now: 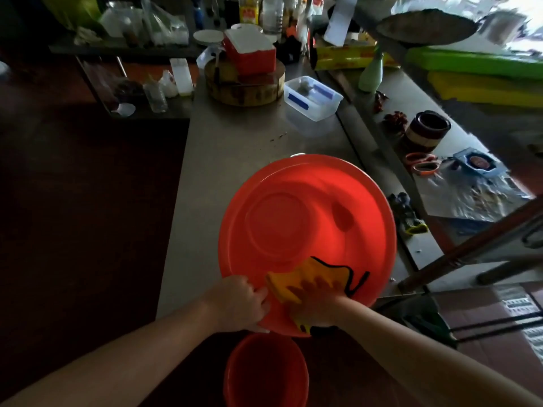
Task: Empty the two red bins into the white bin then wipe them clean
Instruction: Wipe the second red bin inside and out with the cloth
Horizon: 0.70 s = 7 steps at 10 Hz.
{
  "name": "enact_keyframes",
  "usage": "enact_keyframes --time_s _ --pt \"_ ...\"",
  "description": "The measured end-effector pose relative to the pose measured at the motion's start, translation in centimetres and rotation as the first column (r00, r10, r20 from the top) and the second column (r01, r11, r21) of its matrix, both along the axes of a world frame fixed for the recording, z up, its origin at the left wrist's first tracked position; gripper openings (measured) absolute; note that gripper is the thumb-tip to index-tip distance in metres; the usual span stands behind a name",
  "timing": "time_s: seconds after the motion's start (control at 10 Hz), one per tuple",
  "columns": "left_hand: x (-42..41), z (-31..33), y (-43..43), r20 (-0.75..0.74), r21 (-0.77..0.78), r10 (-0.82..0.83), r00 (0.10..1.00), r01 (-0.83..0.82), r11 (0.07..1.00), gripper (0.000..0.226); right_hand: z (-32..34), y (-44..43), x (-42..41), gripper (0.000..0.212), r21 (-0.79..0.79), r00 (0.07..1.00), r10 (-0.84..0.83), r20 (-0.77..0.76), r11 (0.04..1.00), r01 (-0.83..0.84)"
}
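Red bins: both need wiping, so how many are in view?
2. A wide red bin at the table's near edge, left hand gripping its rim, right hand pressing a yellow cloth inside. A smaller red bin below it, nearest the person. Others may be hidden.

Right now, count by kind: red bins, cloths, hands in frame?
Red bins: 2 (large basin, small bucket)
Yellow cloth: 1
Hands: 2 (left hand gripping the basin rim, right hand flat on the cloth)
Total: 5
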State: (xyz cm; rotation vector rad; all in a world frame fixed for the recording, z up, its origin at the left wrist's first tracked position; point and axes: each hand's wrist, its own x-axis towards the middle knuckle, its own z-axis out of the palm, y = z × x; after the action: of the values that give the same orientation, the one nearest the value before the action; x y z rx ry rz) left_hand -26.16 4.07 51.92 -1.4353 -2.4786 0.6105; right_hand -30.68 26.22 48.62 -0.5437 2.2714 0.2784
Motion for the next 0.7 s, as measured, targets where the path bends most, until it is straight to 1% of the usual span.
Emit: enact_keyframes --time_s 0.1,0.2,0.3,0.4,0.5,0.6,0.7 --pt "0.0 -1.2 0.0 0.005 -0.004 -0.035 0.999 0.035 0.999 0.055 -4.1 -0.9 -2.5 0.061 -0.060 0.999 -0.004 -0.043 0.998 0.002" --pt "0.4 -2.3 0.0 0.001 -0.018 -0.064 0.998 0.064 0.998 0.054 -6.9 -2.7 -4.7 0.055 -0.329 0.990 -0.116 -0.076 0.940 0.085" --pt "0.7 -3.2 -0.1 -0.002 0.017 -0.043 0.999 0.043 0.999 0.054 -11.5 -4.1 -6.0 0.059 -0.833 0.996 -0.080 -0.026 0.552 0.022" --pt "0.4 -3.1 -0.1 -0.009 0.052 -0.004 1.000 0.004 0.999 0.055 -9.3 -4.0 -7.7 0.062 -0.292 0.980 -0.195 -0.035 0.940 0.177" --pt "0.0 -2.3 -0.3 -0.001 0.059 0.037 0.999 -0.037 0.998 0.056 -6.8 -3.9 -6.2 0.066 -0.226 0.998 -0.066 0.021 0.972 0.070" --pt "-0.4 -1.4 -0.5 -0.009 0.060 0.065 0.998 -0.065 0.996 0.056 -3.0 -2.6 -4.6 0.063 -0.187 1.000 -0.016 0.024 0.982 0.021" --pt "-0.5 -0.7 -0.8 0.006 0.076 0.098 0.995 -0.098 0.992 0.057 1.1 -1.1 -3.2 0.072 -0.138 0.998 -0.007 0.056 0.990 0.015"
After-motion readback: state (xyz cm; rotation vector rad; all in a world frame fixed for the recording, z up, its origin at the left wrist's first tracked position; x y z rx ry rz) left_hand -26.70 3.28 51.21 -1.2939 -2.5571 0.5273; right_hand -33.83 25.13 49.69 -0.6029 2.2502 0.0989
